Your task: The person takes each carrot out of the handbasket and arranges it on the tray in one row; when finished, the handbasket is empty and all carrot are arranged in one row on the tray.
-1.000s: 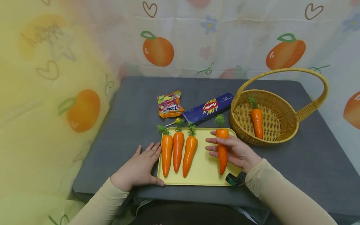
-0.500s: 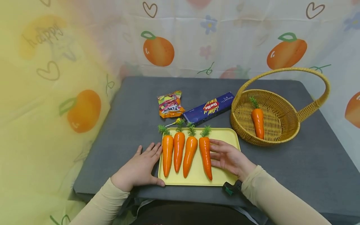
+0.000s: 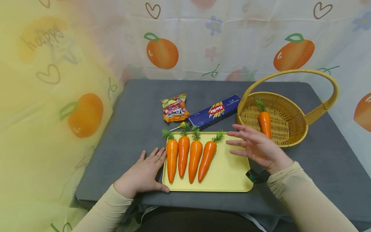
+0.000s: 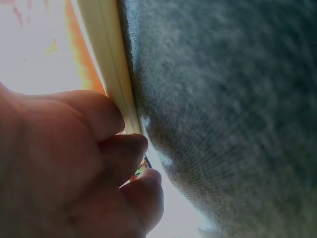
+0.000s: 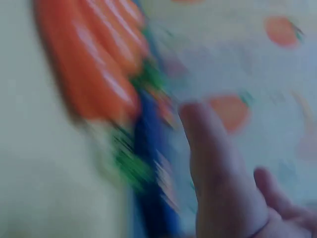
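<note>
Several orange carrots with green tops lie side by side on a yellow tray (image 3: 232, 174), filling its left half. The rightmost carrot (image 3: 207, 160) leans with its top to the right. My left hand (image 3: 142, 174) lies flat at the tray's left edge, fingertips and thumb touching the rim. In the left wrist view its fingers rest by the tray wall (image 4: 106, 49). My right hand (image 3: 258, 146), fingers spread and holding nothing, hovers over the tray's right side, near the wicker basket (image 3: 302, 137). One more carrot (image 3: 264, 122) lies in that basket, its tip hidden behind the hand.
Behind the tray lie a blue spaghetti box (image 3: 214, 111), a colourful candy bag (image 3: 174, 108) and a small lollipop (image 3: 181, 125). The basket's tall handle (image 3: 333, 88) arches up at the right. A patterned curtain (image 3: 191, 42) hangs behind the grey table (image 3: 139, 106).
My right hand set a carrot down to the right of the others and let it go, then moved right towards the basket. My left hand has stayed put.
</note>
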